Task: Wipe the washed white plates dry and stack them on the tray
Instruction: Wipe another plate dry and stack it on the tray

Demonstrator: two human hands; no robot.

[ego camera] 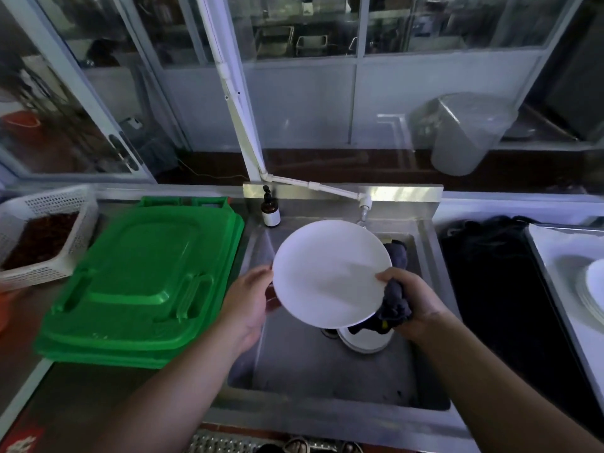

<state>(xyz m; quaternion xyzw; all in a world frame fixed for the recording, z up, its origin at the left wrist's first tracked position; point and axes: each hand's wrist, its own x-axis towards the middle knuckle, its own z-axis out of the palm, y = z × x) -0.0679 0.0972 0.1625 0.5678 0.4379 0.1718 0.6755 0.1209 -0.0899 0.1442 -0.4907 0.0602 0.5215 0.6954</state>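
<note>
A white plate (327, 273) is held tilted above the steel sink (327, 371). My left hand (248, 302) grips its left rim, fingers behind the plate. My right hand (408, 302) grips a dark grey cloth (394, 305) against the plate's right rim, the thumb lying on the plate's face. The cloth wraps behind the plate and shows above the hand too. Below the plate, another white plate (366, 341) lies in the sink, mostly hidden. At the far right, a stack of white plates (591, 289) sits on a metal tray (549, 256).
Green plastic lids (140, 282) are stacked left of the sink, with a white perforated basket (45, 230) beyond them. A brown pump bottle (270, 210) and a tap (364, 207) stand at the sink's back. A black mat (496, 289) lies between sink and tray.
</note>
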